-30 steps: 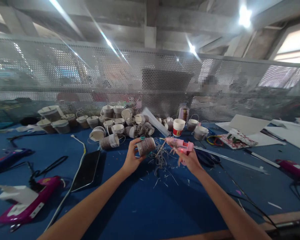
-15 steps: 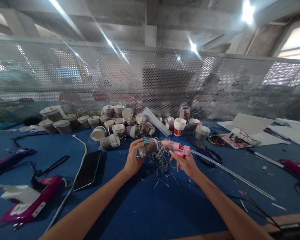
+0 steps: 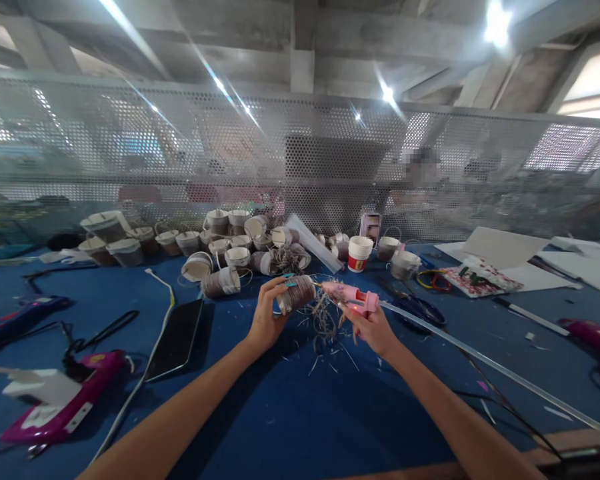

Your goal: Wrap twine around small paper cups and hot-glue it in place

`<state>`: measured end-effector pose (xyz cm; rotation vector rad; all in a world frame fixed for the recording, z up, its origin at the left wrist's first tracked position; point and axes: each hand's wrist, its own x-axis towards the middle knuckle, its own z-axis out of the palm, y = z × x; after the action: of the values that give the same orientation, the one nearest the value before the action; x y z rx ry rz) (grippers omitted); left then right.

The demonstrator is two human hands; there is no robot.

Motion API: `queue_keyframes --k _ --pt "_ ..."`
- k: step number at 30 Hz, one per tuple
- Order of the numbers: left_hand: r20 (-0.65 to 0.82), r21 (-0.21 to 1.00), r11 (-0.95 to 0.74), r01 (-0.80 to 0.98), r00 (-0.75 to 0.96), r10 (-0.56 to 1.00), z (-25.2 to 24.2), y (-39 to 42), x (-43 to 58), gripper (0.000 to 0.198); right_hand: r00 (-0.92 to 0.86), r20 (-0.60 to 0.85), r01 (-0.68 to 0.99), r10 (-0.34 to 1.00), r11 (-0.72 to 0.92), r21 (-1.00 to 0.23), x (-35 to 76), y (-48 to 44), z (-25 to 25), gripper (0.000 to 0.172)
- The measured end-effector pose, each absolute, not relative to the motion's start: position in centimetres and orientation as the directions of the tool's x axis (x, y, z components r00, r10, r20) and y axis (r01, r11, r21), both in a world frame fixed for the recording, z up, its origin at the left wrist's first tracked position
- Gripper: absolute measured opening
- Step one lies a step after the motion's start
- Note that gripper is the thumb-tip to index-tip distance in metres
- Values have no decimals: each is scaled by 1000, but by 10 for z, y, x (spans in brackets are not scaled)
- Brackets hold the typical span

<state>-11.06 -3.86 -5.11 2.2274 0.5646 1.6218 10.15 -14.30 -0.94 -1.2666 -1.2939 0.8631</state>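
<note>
you won't find any lettering you can read here. the white paper cup [image 3: 358, 254] beyond your right hand [image 3: 375, 327] carries a red print with a small mark on it, too small to make out. the printed sheet [image 3: 480, 277] far off to that hand's right shows only red and green blotches, no words.

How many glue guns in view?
4. Pink glue gun in the right hand; magenta gun front left; purple gun far left; second magenta gun at the right edge. More could hide behind the cup pile.
</note>
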Motion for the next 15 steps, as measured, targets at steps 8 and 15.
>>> queue_keyframes --k 8,15 --pt "814 494 -859 131 278 510 -48 -40 -111 48 154 173 200 973 141 -970 102 -143 -10 32" --pt "808 507 -852 131 273 523 -44 -42 -110 47 128 157 194 979 130 -972 102 -144 -8 32"
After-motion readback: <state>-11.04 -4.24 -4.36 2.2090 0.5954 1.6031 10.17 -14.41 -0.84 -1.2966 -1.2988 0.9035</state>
